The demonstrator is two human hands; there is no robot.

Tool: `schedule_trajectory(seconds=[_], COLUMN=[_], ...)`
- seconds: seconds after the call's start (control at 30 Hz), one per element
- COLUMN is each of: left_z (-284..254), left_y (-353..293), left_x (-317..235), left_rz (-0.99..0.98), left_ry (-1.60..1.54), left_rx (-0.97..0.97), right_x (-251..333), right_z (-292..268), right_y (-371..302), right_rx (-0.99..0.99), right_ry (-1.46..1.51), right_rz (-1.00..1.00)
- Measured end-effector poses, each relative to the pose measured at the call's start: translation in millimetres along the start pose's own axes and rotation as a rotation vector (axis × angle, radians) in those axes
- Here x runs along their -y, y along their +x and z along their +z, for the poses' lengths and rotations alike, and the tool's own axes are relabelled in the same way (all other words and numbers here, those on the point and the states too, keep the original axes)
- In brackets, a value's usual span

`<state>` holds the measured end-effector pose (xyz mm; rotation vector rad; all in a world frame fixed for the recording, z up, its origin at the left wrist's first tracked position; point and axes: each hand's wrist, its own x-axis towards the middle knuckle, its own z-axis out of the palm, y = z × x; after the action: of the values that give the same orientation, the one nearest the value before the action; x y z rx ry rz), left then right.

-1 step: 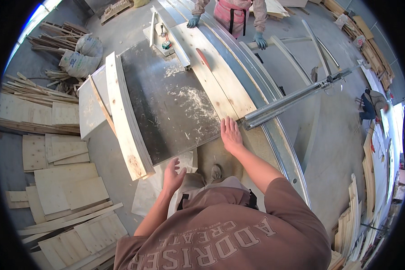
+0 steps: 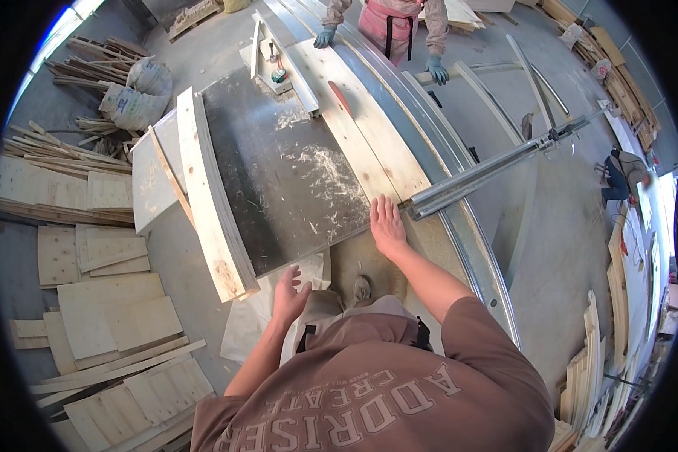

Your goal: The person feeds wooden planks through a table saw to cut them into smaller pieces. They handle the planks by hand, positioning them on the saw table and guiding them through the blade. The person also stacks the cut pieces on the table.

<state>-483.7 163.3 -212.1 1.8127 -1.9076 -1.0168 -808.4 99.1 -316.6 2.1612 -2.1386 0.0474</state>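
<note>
My right hand rests with fingers stretched out against the near end of a pale plywood strip. A second wider strip lies along its right side, a thin straight line between them. A red blade-shaped piece stands on that line farther up. Beneath them is the dark metal saw table, dusted with sawdust. My left hand hangs open in the air just off the table's near edge, holding nothing. Nearest to it is a stack of long boards at the table's left edge.
A co-worker's gloved hand rests at the boards' far end, the other glove on a metal frame. A metal fence and green tool lie beyond. A metal crossbar juts right. Plywood offcuts lie left.
</note>
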Motion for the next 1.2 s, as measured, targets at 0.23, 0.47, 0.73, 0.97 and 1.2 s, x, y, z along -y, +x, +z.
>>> schedule_trajectory(seconds=[0.23, 0.47, 0.73, 0.97, 1.2], left_z=[4, 7, 28, 56, 146], left_y=[-13, -16, 6, 32, 82], left_x=[12, 5, -30, -67, -68], left_rz=[-0.002, 0.007, 0.024, 0.077, -0.002], left_ry=[-0.032, -0.001, 0.013, 0.066, -0.021], left_rx=[0.038, 0.110, 0.275, 0.420, 0.572], right_x=[4, 6, 4, 1, -5], right_z=[26, 9, 56, 45, 32], right_y=[-3, -24, -95, -165, -228], right_rx=[0.029, 0.145, -0.108, -0.062, 0.021], right_ry=[-0.017, 0.067, 0.048, 0.006, 0.011], right_rz=[0.088, 0.161, 0.277, 0.252, 0.275])
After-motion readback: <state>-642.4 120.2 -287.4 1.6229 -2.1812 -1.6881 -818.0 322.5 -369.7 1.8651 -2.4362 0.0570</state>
